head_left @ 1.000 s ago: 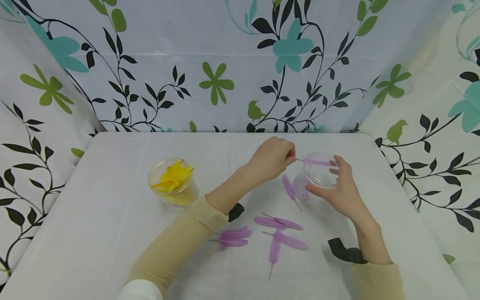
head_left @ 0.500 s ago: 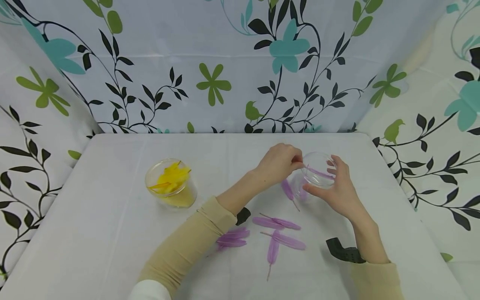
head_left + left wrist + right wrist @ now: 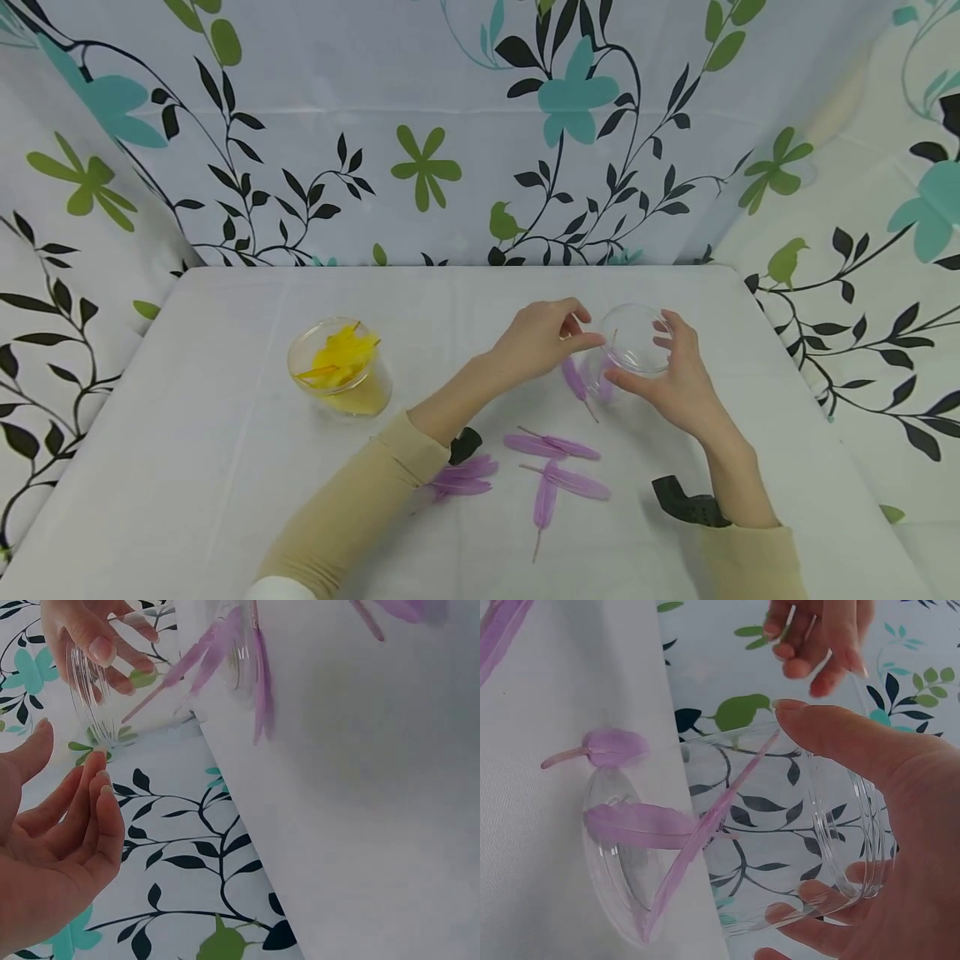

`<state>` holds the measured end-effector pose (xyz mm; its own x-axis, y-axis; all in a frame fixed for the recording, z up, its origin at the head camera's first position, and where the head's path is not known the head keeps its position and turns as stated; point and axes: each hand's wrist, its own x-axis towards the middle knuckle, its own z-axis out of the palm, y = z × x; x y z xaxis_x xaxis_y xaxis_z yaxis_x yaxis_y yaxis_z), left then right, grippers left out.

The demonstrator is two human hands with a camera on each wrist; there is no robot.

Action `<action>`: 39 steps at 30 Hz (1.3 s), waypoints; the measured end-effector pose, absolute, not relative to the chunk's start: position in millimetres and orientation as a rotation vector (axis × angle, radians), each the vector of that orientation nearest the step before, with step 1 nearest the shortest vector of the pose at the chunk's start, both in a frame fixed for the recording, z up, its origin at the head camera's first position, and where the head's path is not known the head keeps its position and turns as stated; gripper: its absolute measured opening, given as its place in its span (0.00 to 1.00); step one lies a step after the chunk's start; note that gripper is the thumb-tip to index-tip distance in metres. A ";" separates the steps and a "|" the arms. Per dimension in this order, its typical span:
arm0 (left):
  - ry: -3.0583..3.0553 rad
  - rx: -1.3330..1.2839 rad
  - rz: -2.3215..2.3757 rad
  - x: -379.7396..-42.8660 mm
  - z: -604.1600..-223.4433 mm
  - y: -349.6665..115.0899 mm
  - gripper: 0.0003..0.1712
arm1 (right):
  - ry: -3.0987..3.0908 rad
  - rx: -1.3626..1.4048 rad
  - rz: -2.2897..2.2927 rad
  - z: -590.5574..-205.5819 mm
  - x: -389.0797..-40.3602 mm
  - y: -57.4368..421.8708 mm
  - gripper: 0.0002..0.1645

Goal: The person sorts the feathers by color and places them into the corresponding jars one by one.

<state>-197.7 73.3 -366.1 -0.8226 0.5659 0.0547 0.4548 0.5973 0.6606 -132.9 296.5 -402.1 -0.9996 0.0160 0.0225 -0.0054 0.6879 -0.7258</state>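
My right hand (image 3: 675, 367) grips a clear cup (image 3: 855, 817) around its side near the rim, thumb on one side and fingers on the other. Inside the cup, a purple feather (image 3: 727, 799) leans slantwise from the base up to the rim. A second purple feather (image 3: 630, 825) shows through the glass near the base. My left hand (image 3: 543, 337) is right beside the cup's mouth, thumb and fingers parted with nothing between them, as the left wrist view shows. Another purple feather (image 3: 574, 380) lies on the table just left of the cup.
Nearer on the white table (image 3: 225, 483) lie several purple feathers (image 3: 573, 482), with a further bunch (image 3: 465, 477) partly behind the left forearm. At the left stands a clear cup (image 3: 298, 342) filled with yellow feathers (image 3: 341, 358). Patterned curtains (image 3: 300, 83) surround the table.
The left hand brought a purple feather over the cup's mouth and let it go inside. Its fingers have parted and it has drawn back slightly left. The right hand keeps its grip.
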 end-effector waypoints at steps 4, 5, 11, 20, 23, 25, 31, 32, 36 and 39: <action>2.639 0.829 1.044 -189.3 -370.4 46.2 0.20 | -2.866 -0.009 1.228 -400.7 -132.0 295.9 0.72; 2.631 0.822 1.051 -186.7 -371.9 38.8 0.20 | -2.868 -0.011 1.226 -400.2 -131.9 295.6 0.72; 2.592 0.739 1.028 -163.9 -382.5 -8.8 0.14 | -2.876 -0.019 1.231 -399.2 -130.9 294.8 0.73; 2.446 0.679 0.911 -124.6 -408.5 -79.2 0.08 | -2.879 -0.022 1.223 -398.6 -130.3 294.1 0.72; 2.440 0.697 0.852 -114.7 -414.1 -95.3 0.07 | -2.877 -0.020 1.233 -398.5 -130.7 294.1 0.72; 2.434 0.711 0.826 -109.7 -414.9 -102.3 0.08 | -2.878 -0.023 1.236 -398.2 -130.8 294.0 0.72; 2.447 0.721 0.773 -100.5 -416.0 -107.7 0.06 | -2.889 -0.029 1.237 -397.4 -131.3 293.4 0.72; 2.452 0.722 0.767 -99.7 -416.6 -107.2 0.07 | -2.889 -0.029 1.239 -397.4 -131.2 293.7 0.72; 2.464 0.752 0.747 -98.3 -417.0 -105.8 0.07 | -2.887 -0.016 1.231 -397.4 -131.0 294.7 0.71; 2.471 0.776 0.742 -99.1 -417.3 -105.6 0.07 | -2.886 -0.008 1.225 -397.3 -131.1 294.6 0.71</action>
<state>-99.1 -105.6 -417.3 -0.7436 0.6217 -0.2461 0.3834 0.6980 0.6048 -131.1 294.6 -397.3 -1.0000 0.0074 0.0039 0.0023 0.6944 -0.7196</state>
